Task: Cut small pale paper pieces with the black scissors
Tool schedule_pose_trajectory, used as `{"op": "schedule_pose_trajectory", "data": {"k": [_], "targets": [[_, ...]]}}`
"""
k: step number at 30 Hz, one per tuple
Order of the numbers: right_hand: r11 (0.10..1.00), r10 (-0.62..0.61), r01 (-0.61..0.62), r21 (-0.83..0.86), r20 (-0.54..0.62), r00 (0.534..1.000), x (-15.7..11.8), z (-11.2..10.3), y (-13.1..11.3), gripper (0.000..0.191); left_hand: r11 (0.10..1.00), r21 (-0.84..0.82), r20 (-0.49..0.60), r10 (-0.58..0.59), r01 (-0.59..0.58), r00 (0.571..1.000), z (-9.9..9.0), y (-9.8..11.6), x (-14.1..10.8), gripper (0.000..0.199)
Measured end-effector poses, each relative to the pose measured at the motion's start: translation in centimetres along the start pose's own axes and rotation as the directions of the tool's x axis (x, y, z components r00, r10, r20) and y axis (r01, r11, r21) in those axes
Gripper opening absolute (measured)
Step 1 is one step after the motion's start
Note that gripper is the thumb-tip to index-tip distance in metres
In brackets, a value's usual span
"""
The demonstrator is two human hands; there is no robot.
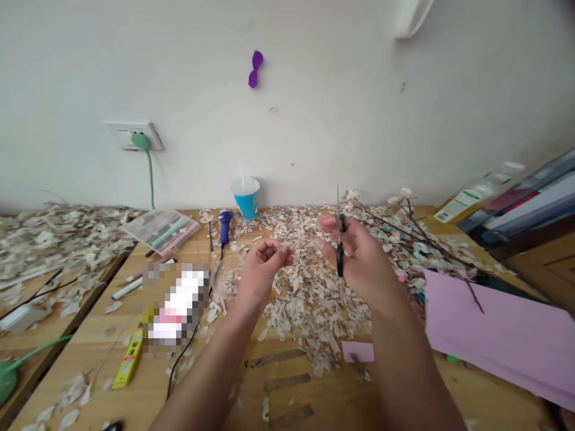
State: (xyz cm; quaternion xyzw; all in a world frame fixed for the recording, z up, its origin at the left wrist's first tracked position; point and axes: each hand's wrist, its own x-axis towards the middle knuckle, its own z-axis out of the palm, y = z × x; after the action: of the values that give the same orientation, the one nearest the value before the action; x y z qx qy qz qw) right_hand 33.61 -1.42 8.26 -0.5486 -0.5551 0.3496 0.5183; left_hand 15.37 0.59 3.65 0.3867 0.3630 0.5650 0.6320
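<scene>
Nearest you, the bare wood of the bench shows strips of tape residue, with a small pink paper square lying just right of centre and a yellow box lying to your left beside a black cable. A large pink paper sheet covers the bench's right side. Above the bench, both your forearms are raised, the hands near each other but not touching. Your left hand is curled into a loose fist; whether it holds anything cannot be told. Your right hand is closed around black-handled scissors, held upright with the blades pointing up; whether the blades are parted cannot be told. Beneath and beyond both hands, a thick litter of pale paper scraps spreads across the bench. To your right, thin brown branches with pale blossoms lie over the scraps. Further back stand a purple glue gun, a clear pen case and a blue cup against the wall. On the wall, a green plug sits in a socket.
</scene>
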Motion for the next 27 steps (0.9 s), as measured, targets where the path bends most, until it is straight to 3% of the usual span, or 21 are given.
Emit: {"op": "schedule_pose_trajectory", "data": {"k": [3,6,8,10,12,18,23,27], "targets": [[0.997,-0.012,0.011,0.073,0.024,1.0,-0.8,0.2,-0.8,0.04,1.0,-0.023,-0.014,-0.01,0.01,1.0,0.0,1.1,-0.6,0.032],[0.998,-0.009,0.008,0.059,0.017,1.0,-1.5,0.0,-1.3,0.045,0.998,-0.059,-0.017,-0.02,0.019,1.0,0.0,2.0,-1.0,0.032],[0.999,0.031,-0.025,-0.043,0.147,0.989,-2.0,0.0,-1.5,0.056,0.995,-0.102,-0.024,-0.02,0.018,1.0,0.0,2.6,-1.2,0.032],[0.983,0.085,-0.027,-0.184,0.316,0.945,-2.5,0.4,-1.6,0.067,0.989,-0.147,-0.029,-0.015,0.01,0.999,-0.1,3.1,-1.4,0.033],[0.959,0.127,-0.006,-0.285,0.409,0.904,-2.7,1.0,-1.6,0.066,0.984,-0.177,-0.027,-0.005,0.0,1.0,-0.3,3.6,-1.6,0.035],[0.94,0.209,-0.078,-0.333,0.379,0.902,-2.3,3.0,-1.7,0.031,0.984,-0.173,-0.063,0.04,-0.05,0.997,-1.0,4.6,-1.6,0.03],[0.922,0.23,-0.044,-0.384,0.454,0.861,-2.4,3.6,-2.0,0.02,0.972,-0.232,-0.082,0.031,-0.05,0.996,-1.1,5.2,-1.7,0.027],[0.948,0.224,-0.076,-0.309,0.477,0.85,-2.8,4.2,-1.7,0.017,0.959,-0.283,-0.073,0.002,-0.023,0.997,-1.1,5.7,-2.1,0.025]]}}
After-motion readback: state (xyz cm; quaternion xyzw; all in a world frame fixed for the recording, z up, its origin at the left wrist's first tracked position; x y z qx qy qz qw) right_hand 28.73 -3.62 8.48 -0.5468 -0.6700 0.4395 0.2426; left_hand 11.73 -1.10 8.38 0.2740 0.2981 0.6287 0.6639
